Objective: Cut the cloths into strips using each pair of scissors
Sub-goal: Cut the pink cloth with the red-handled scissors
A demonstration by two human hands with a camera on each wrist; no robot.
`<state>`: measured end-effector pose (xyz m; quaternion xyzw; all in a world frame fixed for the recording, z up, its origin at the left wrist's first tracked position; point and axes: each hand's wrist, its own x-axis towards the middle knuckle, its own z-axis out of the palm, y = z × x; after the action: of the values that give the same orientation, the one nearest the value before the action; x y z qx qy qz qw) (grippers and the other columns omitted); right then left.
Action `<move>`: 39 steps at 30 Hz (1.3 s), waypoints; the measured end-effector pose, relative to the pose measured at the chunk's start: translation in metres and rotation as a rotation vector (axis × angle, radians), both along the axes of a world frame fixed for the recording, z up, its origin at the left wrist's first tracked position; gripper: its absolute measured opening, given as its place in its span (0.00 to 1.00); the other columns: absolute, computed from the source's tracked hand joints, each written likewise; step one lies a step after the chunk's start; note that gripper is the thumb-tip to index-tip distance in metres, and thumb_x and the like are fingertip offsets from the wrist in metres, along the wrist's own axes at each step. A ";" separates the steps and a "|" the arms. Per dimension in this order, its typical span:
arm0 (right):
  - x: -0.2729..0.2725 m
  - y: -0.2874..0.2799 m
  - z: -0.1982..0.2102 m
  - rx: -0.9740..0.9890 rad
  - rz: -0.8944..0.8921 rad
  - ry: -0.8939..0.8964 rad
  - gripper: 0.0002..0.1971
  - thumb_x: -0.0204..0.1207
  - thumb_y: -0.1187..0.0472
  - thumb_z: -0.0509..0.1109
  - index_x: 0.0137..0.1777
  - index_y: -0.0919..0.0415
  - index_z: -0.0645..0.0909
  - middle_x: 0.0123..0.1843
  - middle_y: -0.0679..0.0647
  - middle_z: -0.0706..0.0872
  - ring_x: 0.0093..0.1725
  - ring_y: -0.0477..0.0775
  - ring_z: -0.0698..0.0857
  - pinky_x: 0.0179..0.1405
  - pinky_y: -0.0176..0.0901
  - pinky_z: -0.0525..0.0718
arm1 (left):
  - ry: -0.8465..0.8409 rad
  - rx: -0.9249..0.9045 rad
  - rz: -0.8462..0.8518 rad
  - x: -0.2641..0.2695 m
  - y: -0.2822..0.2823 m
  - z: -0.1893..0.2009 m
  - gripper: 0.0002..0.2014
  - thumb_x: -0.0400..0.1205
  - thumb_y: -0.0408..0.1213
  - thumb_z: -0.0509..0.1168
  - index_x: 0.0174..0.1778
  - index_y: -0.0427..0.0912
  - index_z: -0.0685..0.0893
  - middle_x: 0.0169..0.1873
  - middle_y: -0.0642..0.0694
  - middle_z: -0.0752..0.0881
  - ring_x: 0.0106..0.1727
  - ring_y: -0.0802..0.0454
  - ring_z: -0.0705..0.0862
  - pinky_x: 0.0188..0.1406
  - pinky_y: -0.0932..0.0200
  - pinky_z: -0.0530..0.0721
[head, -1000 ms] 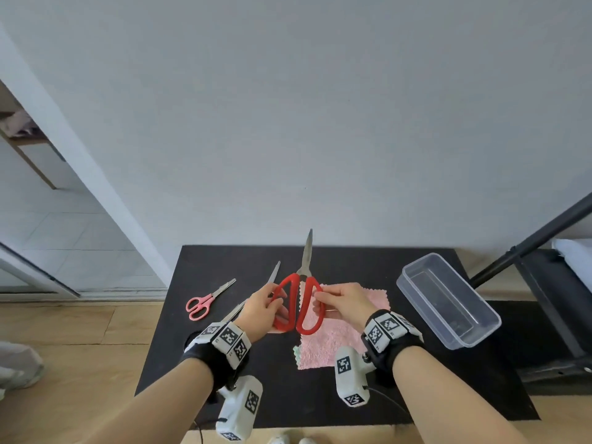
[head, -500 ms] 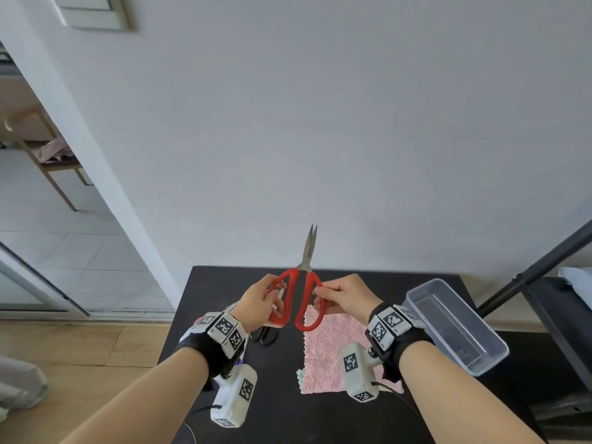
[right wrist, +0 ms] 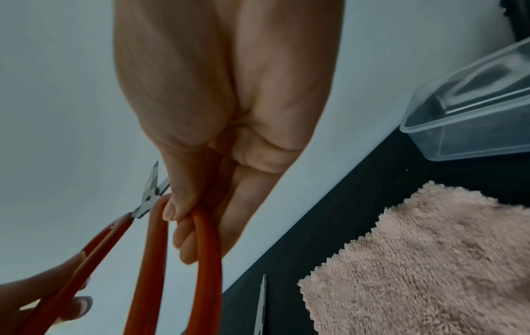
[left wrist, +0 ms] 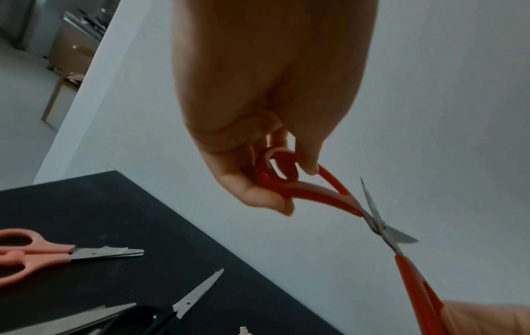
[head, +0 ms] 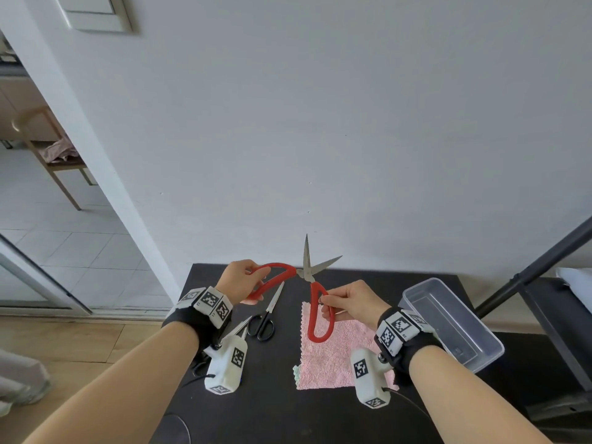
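I hold the red-handled scissors [head: 307,273] in the air above the black table [head: 368,277], blades spread wide apart and pointing up. My left hand [head: 242,280] grips the left handle loop [left wrist: 282,179]. My right hand [head: 350,302] pinches the right handle loop [right wrist: 206,260], which hangs down over the pink cloth [head: 346,357]. The pink cloth [right wrist: 430,260] lies flat on the table, with a green cloth edge [head: 296,371] peeking out at its lower left.
Black-handled scissors [head: 264,322] and a steel pair [head: 238,328] lie left of the cloth; pink-handled scissors [left wrist: 43,253] lie farther left. A clear plastic box [head: 455,322] stands at the right. A black metal stand [head: 528,270] slants at the far right. The wall is close behind.
The red scissors were held shut with both handles together; my hands have since pulled the loops apart, the left going left and up, so the blades now stand wide open.
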<state>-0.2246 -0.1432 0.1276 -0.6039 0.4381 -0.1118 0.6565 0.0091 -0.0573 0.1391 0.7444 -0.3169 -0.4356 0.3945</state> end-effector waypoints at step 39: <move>0.018 0.019 -0.019 0.040 -0.080 -0.060 0.13 0.77 0.54 0.71 0.50 0.64 0.88 0.45 0.57 0.92 0.45 0.52 0.91 0.47 0.40 0.89 | 0.685 -0.175 0.255 -0.042 -0.011 -0.019 0.04 0.79 0.34 0.70 0.45 0.37 0.86 0.47 0.38 0.90 0.45 0.46 0.90 0.54 0.54 0.87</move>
<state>-0.2067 -0.1240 0.1090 -0.5692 0.4438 -0.1473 0.6762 -0.0331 -0.0685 0.1201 0.5525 -0.1074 -0.5779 0.5909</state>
